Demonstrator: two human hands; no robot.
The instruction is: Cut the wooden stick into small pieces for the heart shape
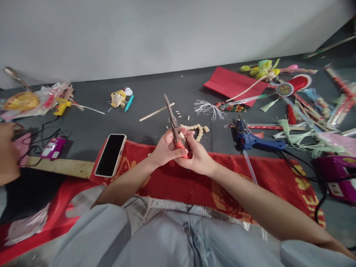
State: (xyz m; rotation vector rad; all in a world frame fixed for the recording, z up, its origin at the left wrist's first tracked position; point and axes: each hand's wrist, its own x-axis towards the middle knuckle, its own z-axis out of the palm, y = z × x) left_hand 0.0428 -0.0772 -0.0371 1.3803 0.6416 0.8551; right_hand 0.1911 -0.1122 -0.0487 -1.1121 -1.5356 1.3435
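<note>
A pair of scissors [172, 120] with red handles points up and away over the dark table, blades nearly together. My left hand [164, 150] is closed on the handles, its thumb lying across them. My right hand [199, 155] meets it from the other side, fingers also closed at the red handles. Some fingertips are hidden behind the scissors, and a small pale piece shows between the hands. Just beyond them lies a chain of short pale pieces in a curved outline [199, 132]. Small cut bits [188, 118] and a thin wooden stick [155, 112] are scattered near the blades.
A red towel [178, 181] runs along the front edge, with a phone [110, 155] on its left end. To the right lie a blue glue gun [250, 139], red paper [230, 87], tassels and a red thread spool [297, 84]. A yellow glue gun [61, 106] and another person's arm [8, 154] are left.
</note>
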